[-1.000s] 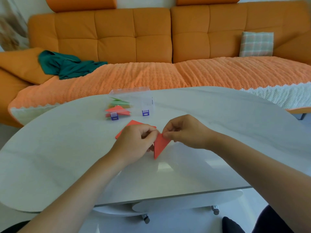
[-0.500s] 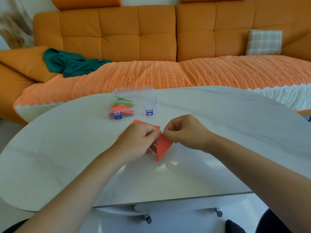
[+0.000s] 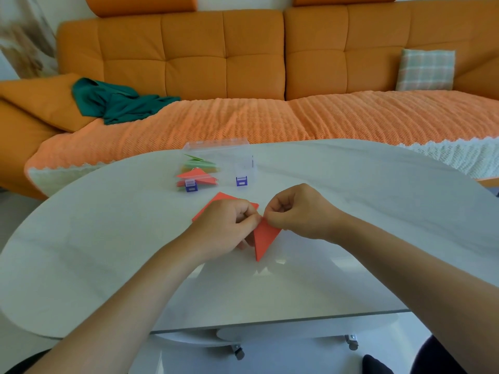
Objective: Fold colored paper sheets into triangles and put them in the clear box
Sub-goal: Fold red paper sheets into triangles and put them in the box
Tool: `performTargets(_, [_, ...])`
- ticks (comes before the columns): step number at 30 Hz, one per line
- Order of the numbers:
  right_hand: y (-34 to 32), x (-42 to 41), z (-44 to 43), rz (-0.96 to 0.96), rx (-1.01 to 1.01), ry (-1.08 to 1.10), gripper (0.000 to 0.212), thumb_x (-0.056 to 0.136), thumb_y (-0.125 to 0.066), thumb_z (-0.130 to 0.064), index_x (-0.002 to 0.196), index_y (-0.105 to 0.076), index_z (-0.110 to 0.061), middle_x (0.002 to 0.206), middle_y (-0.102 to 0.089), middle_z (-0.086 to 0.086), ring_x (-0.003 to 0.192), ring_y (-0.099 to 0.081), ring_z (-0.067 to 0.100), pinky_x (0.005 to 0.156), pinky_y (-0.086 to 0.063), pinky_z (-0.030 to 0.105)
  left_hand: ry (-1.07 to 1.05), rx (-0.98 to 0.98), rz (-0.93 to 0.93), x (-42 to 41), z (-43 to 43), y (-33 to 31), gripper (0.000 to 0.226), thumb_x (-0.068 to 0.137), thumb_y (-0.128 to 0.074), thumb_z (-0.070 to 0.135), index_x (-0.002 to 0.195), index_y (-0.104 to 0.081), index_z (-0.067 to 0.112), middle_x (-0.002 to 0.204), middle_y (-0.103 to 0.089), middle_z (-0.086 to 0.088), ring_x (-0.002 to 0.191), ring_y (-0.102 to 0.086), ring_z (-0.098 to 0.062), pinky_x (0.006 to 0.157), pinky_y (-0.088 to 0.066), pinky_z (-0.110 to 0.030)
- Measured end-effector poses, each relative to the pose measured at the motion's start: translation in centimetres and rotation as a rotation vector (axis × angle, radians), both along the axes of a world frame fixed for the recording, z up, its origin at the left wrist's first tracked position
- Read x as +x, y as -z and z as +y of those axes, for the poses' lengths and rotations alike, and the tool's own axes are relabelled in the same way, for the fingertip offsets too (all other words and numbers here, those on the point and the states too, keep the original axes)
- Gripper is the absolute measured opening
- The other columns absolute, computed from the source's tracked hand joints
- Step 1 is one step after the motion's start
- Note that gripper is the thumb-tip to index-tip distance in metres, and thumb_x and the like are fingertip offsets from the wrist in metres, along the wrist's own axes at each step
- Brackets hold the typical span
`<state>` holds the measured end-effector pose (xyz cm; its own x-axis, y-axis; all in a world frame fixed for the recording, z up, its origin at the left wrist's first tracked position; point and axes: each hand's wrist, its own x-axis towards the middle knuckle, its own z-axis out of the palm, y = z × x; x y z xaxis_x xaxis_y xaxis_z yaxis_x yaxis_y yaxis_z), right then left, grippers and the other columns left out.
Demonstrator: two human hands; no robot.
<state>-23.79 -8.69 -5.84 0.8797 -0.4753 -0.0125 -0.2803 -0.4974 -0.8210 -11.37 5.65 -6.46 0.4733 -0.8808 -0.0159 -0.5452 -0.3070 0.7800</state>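
A red paper folded into a triangle (image 3: 263,240) hangs point-down just above the table. My left hand (image 3: 224,229) and my right hand (image 3: 299,210) both pinch its top corner, fingertips touching. Under my left hand lies a flat red sheet (image 3: 224,199) on the table, partly hidden. Behind it stands the clear box (image 3: 229,160) with blue latches, holding folded green and red triangles (image 3: 198,175).
The white oval table (image 3: 351,211) ends close to my body. An orange sofa (image 3: 243,63) with a knitted cover runs behind it, with a green cloth (image 3: 116,101) at left and a checked cushion (image 3: 426,70) at right.
Both hands stay pinched on the red triangle's top corner. The view has shifted slightly; the paper and the box have not visibly moved.
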Motion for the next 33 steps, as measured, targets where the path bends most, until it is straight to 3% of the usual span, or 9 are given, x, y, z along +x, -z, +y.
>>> performTargets(4, [-0.1, -0.1, -1.0, 0.001, -0.006, 0.059, 0.018, 0.082, -0.067, -0.017, 0.066, -0.075, -0.02, 0.069, -0.071, -0.001, 0.062, -0.057, 0.008, 0.057, -0.05, 0.024, -0.061, 0.006, -0.048, 1.2, 0.1, -0.4, 0.021, 0.099, -0.057, 0.026, 0.082, -0.068, 0.018, 0.072, -0.073, 0.008, 0.065, -0.072, -0.013, 0.069, -0.06, -0.033])
performTargets(8, [0.2, -0.1, -1.8, 0.03, -0.02, 0.096, 0.017, 0.082, -0.068, -0.018, 0.067, -0.076, -0.02, 0.069, -0.073, -0.005, 0.064, -0.06, 0.01, 0.062, -0.055, 0.029, -0.068, 0.047, -0.059, 1.7, 0.2, -0.6, 0.022, 0.101, -0.054, 0.021, 0.083, -0.067, 0.017, 0.075, -0.073, 0.003, 0.066, -0.071, -0.012, 0.071, -0.06, -0.033])
performTargets(17, [0.6, -0.1, -3.3, -0.01, -0.083, 0.249, 0.012, 0.082, -0.068, -0.02, 0.073, -0.076, -0.018, 0.069, -0.072, -0.006, 0.063, -0.062, 0.008, 0.055, -0.053, 0.022, -0.127, 0.05, -0.096, 2.7, 1.1, -1.0, 0.023, 0.099, -0.055, 0.021, 0.08, -0.066, 0.018, 0.074, -0.072, 0.004, 0.065, -0.072, -0.013, 0.076, -0.061, -0.043])
performTargets(20, [0.3, 0.0, -2.3, -0.08, -0.002, 0.102, 0.011, 0.089, -0.068, -0.024, 0.086, -0.078, -0.023, 0.081, -0.075, -0.01, 0.068, -0.065, 0.004, 0.06, -0.052, 0.016, -0.071, 0.037, -0.048, 1.6, 1.1, -0.9, 0.022, 0.097, -0.057, 0.018, 0.079, -0.068, 0.012, 0.073, -0.072, 0.003, 0.067, -0.071, -0.01, 0.072, -0.062, -0.041])
performTargets(25, [0.7, 0.7, -0.8, 0.001, -0.114, -0.036, 0.011, 0.087, -0.072, -0.027, 0.078, -0.078, -0.024, 0.075, -0.074, -0.011, 0.071, -0.065, 0.006, 0.071, -0.056, 0.027, -0.07, -0.016, -0.086, 1.2, 0.9, -0.3, 0.02, 0.094, -0.059, 0.022, 0.076, -0.068, 0.023, 0.073, -0.071, 0.007, 0.072, -0.069, -0.015, 0.077, -0.059, -0.046])
performTargets(30, [0.6, 0.7, -0.3, -0.036, -0.243, -0.123, 0.015, 0.093, -0.066, -0.027, 0.087, -0.077, -0.019, 0.076, -0.071, -0.011, 0.067, -0.06, 0.002, 0.064, -0.048, 0.014, -0.054, -0.033, -0.199, 0.2, 0.5, -0.3, 0.02, 0.089, -0.064, 0.021, 0.07, -0.07, 0.024, 0.058, -0.061, 0.017, 0.058, -0.054, -0.002, 0.059, -0.043, -0.024])
performTargets(33, [0.6, 0.7, -0.3, -0.021, -0.255, -0.136, 0.015, 0.095, -0.063, -0.027, 0.09, -0.076, -0.019, 0.077, -0.07, -0.015, 0.07, -0.06, 0.0, 0.064, -0.047, 0.011, -0.071, -0.011, -0.137, 0.4, 0.5, -0.8, 0.019, 0.086, -0.064, 0.017, 0.069, -0.072, 0.021, 0.061, -0.068, 0.012, 0.058, -0.065, -0.007, 0.063, -0.056, -0.03])
